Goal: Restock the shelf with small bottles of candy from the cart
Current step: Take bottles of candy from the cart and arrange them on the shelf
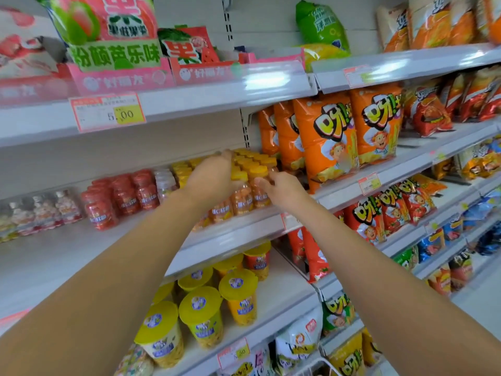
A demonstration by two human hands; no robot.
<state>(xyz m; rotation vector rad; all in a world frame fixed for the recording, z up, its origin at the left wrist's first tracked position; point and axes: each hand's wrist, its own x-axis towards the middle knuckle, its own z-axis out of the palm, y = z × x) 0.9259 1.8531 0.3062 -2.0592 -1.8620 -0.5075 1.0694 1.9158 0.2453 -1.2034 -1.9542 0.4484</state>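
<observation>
Small orange candy bottles with yellow caps [245, 198] stand packed in rows on the middle shelf [238, 229]. My left hand [214, 177] reaches over the left side of this group, fingers stretched across the caps. My right hand [279, 185] is at the group's right front, its thumb and fingers round one yellow-capped bottle [259, 185]. To the left stand red candy bottles [119, 198] and pale pink ones [164, 183]. The cart is only seen as a white wire corner [322, 367] at the bottom.
Orange snack bags [349, 131] stand right of the bottles on the same shelf level. Yellow-lidded cups [200, 313] fill the shelf below. Pink display boxes [119, 77] sit on the shelf above, with a price tag [108, 112] on its edge.
</observation>
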